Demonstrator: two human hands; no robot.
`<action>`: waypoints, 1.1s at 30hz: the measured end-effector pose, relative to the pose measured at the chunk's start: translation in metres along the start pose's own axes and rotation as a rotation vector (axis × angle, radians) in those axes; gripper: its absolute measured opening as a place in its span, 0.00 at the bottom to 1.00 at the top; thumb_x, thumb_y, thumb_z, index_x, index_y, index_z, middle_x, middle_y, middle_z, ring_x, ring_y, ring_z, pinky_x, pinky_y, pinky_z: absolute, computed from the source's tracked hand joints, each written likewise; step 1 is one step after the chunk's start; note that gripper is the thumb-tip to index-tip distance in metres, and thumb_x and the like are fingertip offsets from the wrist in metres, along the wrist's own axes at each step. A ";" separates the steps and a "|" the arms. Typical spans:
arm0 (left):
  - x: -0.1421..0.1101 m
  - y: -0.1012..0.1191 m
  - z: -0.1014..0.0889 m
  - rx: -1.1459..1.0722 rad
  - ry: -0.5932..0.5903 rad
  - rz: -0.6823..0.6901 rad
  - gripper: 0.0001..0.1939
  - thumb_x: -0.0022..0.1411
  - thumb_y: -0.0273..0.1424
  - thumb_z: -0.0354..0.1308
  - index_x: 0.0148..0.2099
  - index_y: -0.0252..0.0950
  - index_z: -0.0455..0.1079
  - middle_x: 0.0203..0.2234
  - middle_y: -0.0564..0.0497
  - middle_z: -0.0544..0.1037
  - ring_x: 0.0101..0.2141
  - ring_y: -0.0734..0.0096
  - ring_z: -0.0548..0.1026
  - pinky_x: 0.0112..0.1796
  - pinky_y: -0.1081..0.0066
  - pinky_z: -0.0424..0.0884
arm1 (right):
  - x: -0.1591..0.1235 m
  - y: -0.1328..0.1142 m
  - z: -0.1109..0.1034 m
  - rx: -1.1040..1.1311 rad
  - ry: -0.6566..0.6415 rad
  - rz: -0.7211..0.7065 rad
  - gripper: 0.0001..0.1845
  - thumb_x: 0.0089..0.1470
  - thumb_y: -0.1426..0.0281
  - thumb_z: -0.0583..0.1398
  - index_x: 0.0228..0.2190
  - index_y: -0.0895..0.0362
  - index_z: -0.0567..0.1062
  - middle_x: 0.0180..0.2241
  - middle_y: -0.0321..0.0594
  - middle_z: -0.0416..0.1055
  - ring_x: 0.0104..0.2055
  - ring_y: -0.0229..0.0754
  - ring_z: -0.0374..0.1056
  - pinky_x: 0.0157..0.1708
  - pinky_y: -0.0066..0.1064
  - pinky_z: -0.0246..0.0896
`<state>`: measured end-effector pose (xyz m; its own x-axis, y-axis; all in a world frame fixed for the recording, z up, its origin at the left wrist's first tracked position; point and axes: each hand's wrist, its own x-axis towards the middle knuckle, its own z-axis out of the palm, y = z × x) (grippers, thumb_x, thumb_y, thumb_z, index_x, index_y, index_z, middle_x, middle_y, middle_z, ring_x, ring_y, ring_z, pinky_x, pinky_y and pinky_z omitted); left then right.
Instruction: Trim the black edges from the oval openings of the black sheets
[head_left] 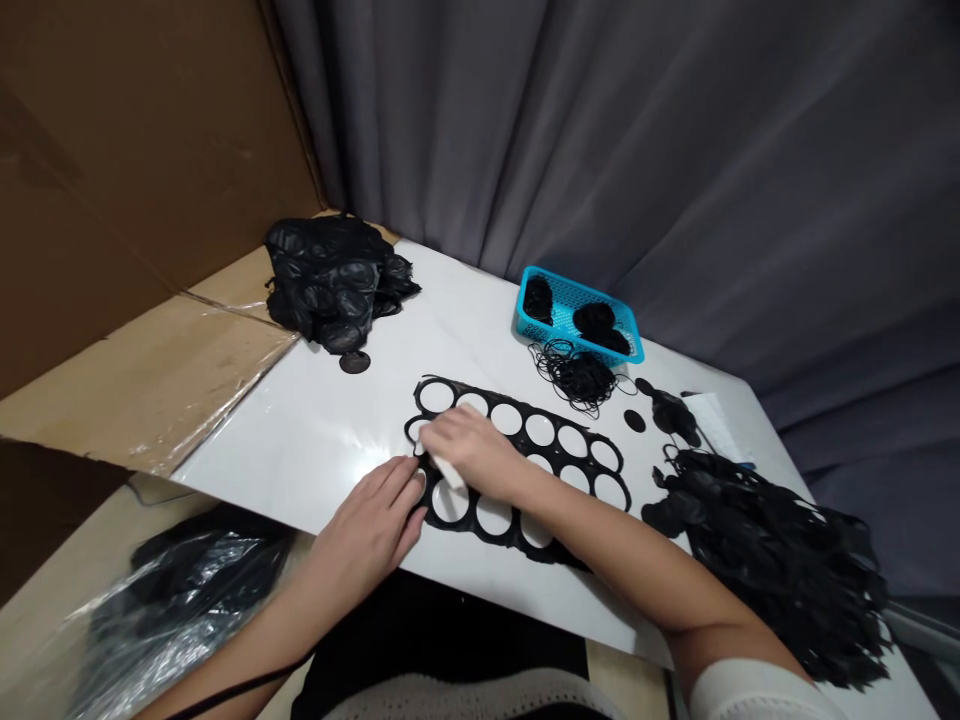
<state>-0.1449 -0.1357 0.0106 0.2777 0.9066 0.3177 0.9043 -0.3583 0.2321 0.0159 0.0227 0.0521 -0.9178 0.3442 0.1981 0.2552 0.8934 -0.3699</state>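
Note:
A black rubbery sheet with rows of round holes (517, 440) lies flat on the white tabletop, which shows through the holes. Over its left part, my right hand (469, 445) is closed round a flat white bar-like tool (448, 472); its exact kind I cannot make out. The tool's lower end reaches over a hole in the front row. At the sheet's left end rests my left hand (382, 510), fingers stretched out and thumb apart, fingertips touching the edge. Part of the sheet is hidden beneath my right hand and forearm.
A blue basket (579, 312) holds black bundles, with a tangle of thin black rings (577, 378) before it. Black pieces are heaped at the left (330, 280) and strips pile up (787, 560) at the right. Cardboard (142, 390) borders the left; a grey curtain (600, 130) hangs behind.

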 end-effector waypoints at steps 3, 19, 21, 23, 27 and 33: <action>0.000 -0.001 -0.001 -0.029 0.009 -0.027 0.12 0.72 0.31 0.50 0.54 0.34 0.68 0.54 0.39 0.73 0.57 0.52 0.70 0.56 0.53 0.69 | 0.006 0.031 -0.021 -0.039 0.373 0.308 0.11 0.65 0.74 0.52 0.33 0.56 0.72 0.37 0.48 0.76 0.42 0.51 0.68 0.47 0.43 0.60; 0.016 0.020 0.018 0.077 0.078 0.105 0.22 0.74 0.33 0.48 0.63 0.27 0.65 0.58 0.37 0.74 0.60 0.50 0.70 0.58 0.55 0.67 | -0.054 0.001 -0.003 0.669 0.118 0.492 0.06 0.58 0.72 0.60 0.29 0.54 0.73 0.37 0.36 0.79 0.42 0.43 0.74 0.44 0.35 0.66; 0.015 0.019 0.020 0.089 0.062 0.107 0.22 0.74 0.33 0.48 0.63 0.27 0.66 0.58 0.37 0.74 0.60 0.50 0.70 0.58 0.54 0.67 | -0.054 0.000 -0.003 0.670 0.117 0.499 0.06 0.58 0.72 0.61 0.28 0.54 0.72 0.37 0.36 0.79 0.42 0.43 0.73 0.45 0.35 0.65; 0.015 0.017 0.020 0.091 0.047 0.103 0.22 0.74 0.33 0.47 0.63 0.28 0.66 0.59 0.37 0.74 0.60 0.50 0.69 0.58 0.54 0.67 | -0.054 0.000 -0.003 0.641 0.112 0.497 0.07 0.58 0.72 0.61 0.28 0.54 0.72 0.37 0.36 0.78 0.43 0.44 0.72 0.46 0.36 0.65; 0.015 0.017 0.019 0.092 0.045 0.108 0.21 0.74 0.34 0.47 0.63 0.28 0.67 0.59 0.38 0.74 0.61 0.50 0.69 0.59 0.54 0.67 | -0.053 -0.001 -0.002 0.591 0.124 0.482 0.07 0.58 0.73 0.61 0.27 0.54 0.73 0.36 0.36 0.78 0.43 0.44 0.71 0.46 0.37 0.63; 0.017 0.019 0.018 0.119 0.074 0.119 0.21 0.74 0.31 0.47 0.62 0.28 0.67 0.59 0.39 0.74 0.63 0.50 0.66 0.62 0.54 0.61 | -0.059 -0.002 0.002 0.489 0.153 0.319 0.08 0.61 0.74 0.60 0.29 0.54 0.71 0.39 0.39 0.77 0.43 0.43 0.72 0.45 0.35 0.65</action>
<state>-0.1175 -0.1233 0.0036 0.3642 0.8389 0.4045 0.8998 -0.4290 0.0796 0.0690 -0.0005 0.0394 -0.7555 0.6433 0.1241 0.3073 0.5152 -0.8001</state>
